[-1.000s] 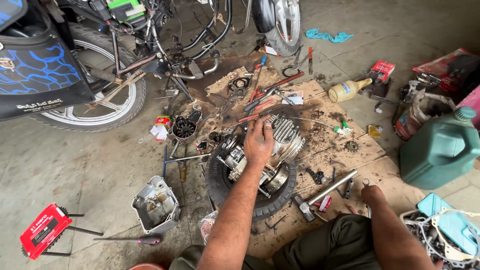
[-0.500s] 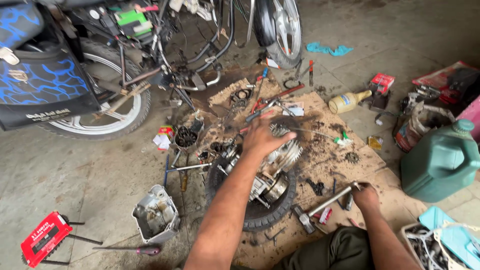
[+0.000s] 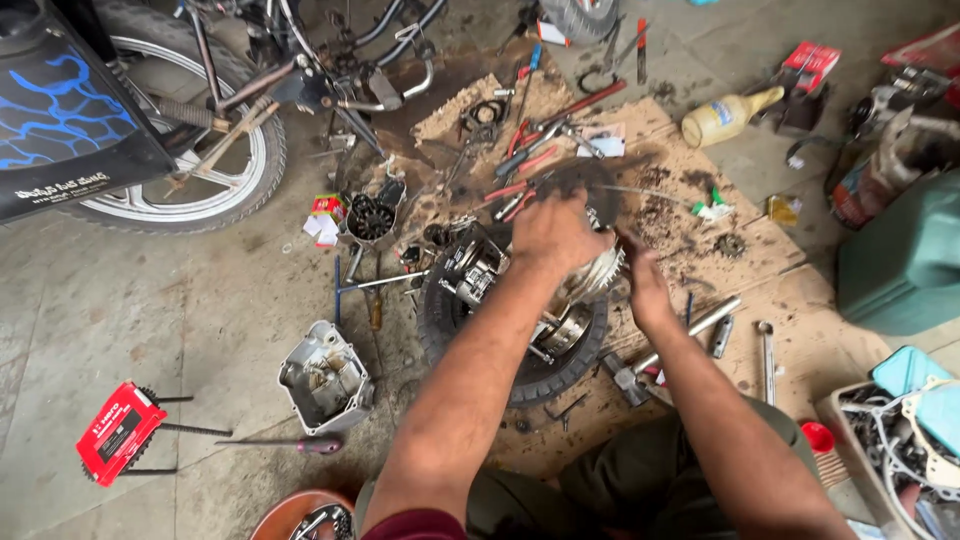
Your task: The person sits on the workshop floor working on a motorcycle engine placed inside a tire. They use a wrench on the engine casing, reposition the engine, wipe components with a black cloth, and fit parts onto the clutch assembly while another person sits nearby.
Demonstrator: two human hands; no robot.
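Both hands are down on the engine, which sits cradled in an old black tyre on a greasy sheet of cardboard spread over the concrete floor. The left hand lies over the top of the engine, knuckles up, its fingers curled down around the upper part of the casing. The right hand comes in from the other side and presses against the ribbed end of the engine; its fingers are tucked behind the metal, so I cannot tell whether they are spread or closed. Just beside the right wrist a long metal bar lies on the cardboard, with a spanner a little further out. Red-handled pliers and other tools are scattered beyond the engine. To the left, a grey engine cover rests on the floor, and further off a red box. A motorcycle wheel stands at the upper left, a yellow bottle lies at the upper right, and a green jug stands at the right edge.
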